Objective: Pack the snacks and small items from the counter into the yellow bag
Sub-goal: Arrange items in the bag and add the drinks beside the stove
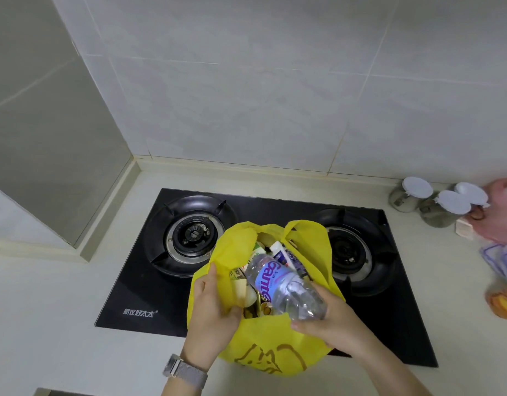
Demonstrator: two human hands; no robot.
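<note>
Bag (263,342), yellow, stands in the lower centre of the frame, on the front edge of a black gas hob (149,284) set into the pale surface (60,304). Bag mouth is open; two handle loops rise at its far side. Inside are several small packets and boxes, tightly packed and not individually identifiable.

Left hand (210,304): grip closed on the left rim of the bag, thumb along the outer fabric, fingers curled over the edge. A mesh-band watch (186,371) sits on the wrist.

Right hand (329,321): grip closed around the base of a clear plastic water bottle (283,284) with a purple label. The bottle lies tilted across the bag mouth, cap end pointing into the bag toward the upper left, base over the near rim.

At the right edge of the frame: three jars (443,207) with white lids, a pink bag (501,212), and further plastic packaging below it.
</note>
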